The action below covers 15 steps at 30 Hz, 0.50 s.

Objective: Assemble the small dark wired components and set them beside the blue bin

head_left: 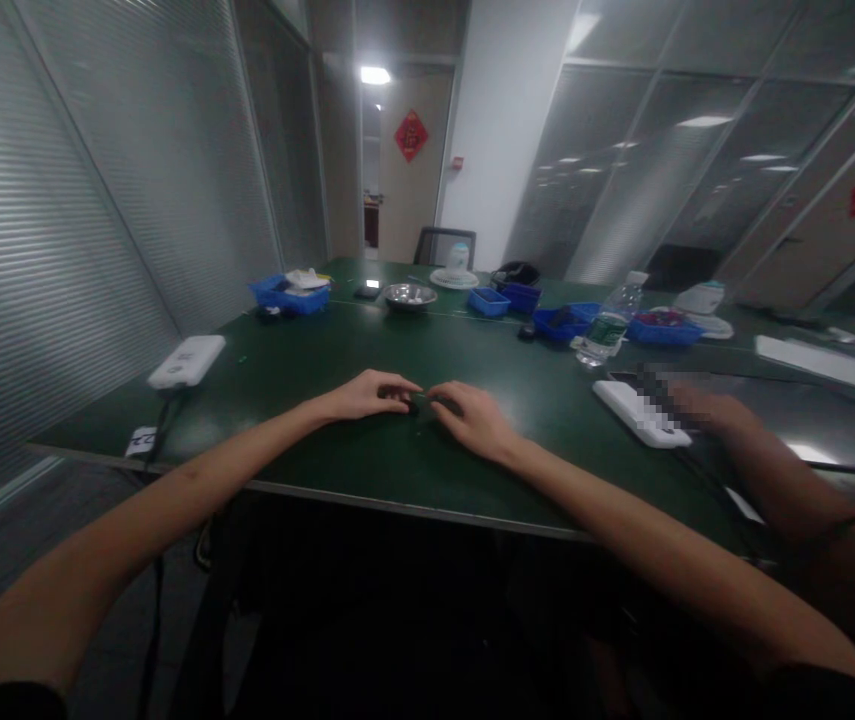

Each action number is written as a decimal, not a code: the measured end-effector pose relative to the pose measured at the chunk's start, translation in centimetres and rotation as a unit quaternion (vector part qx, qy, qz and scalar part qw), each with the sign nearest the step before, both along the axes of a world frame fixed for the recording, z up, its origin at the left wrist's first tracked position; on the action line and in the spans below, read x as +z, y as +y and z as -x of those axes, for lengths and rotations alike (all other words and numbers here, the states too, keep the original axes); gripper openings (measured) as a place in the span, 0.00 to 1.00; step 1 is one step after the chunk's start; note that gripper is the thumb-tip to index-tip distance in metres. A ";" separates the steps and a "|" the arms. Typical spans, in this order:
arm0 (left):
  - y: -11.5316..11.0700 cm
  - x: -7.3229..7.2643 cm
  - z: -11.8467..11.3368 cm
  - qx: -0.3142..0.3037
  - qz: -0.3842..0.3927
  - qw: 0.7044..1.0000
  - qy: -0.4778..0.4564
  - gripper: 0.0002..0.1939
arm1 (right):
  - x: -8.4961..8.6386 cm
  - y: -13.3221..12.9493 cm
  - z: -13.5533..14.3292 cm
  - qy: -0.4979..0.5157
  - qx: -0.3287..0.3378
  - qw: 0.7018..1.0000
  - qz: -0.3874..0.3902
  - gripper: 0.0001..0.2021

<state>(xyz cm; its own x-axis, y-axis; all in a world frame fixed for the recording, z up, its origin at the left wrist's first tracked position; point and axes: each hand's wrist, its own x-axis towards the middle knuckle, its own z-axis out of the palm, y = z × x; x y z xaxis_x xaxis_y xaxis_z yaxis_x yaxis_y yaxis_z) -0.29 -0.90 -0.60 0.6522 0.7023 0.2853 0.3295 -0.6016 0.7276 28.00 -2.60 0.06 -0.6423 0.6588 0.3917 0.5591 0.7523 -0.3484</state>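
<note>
Left hand (363,397): curves over the green table (337,345), fingers and thumb pointing inward; whether it pinches anything cannot be told
Right hand (476,420): mirrors it, fingertips just beside the other's, its grip likewise unclear
Between the fingertips: a tiny thing (421,394), too small and blurred to name; both hands probably converge here to reach it from either side
Left edge: a white box (188,360) sits near the table's side, likely placed to let its dark cable (162,420) drop over
Right side: a co-worker's arm (753,435) extends toward a second white box (614,399), beside a water bottle (607,328)
Far side: a steel bowl (410,303) and blue trays (305,301) stand well apart, seemingly set back to spare the hands room
</note>
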 end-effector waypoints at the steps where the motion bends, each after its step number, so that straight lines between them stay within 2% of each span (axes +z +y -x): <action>1: 0.0 0.0 0.1 0.007 0.003 1.000 0.003 0.26 | -0.1 0.1 0.0 0.002 -0.023 1.000 0.004 0.12; 4: 0.1 0.1 0.4 0.029 -0.027 0.999 0.029 0.27 | 0.0 0.2 0.0 -0.010 -0.080 0.997 0.020 0.12; 6: 0.2 0.3 0.6 0.033 -0.061 0.996 0.052 0.22 | 0.1 0.2 0.0 -0.022 -0.105 0.994 0.024 0.11; 10: -0.1 0.6 0.3 0.004 -0.110 0.992 0.066 0.12 | 0.2 0.2 0.0 -0.037 -0.140 0.989 0.022 0.11; 15: -0.4 0.5 -0.8 -0.031 -0.114 0.991 0.067 0.13 | 0.2 0.2 0.0 -0.040 -0.153 0.987 0.026 0.12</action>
<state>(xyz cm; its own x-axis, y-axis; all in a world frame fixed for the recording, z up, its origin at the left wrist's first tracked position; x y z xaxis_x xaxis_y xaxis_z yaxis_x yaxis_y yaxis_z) 0.46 -1.31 -0.07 0.7352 0.5859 0.3409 0.3699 -0.7682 0.5225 28.02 -2.35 0.22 -0.4384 0.8445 0.3075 0.7842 0.5266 -0.3281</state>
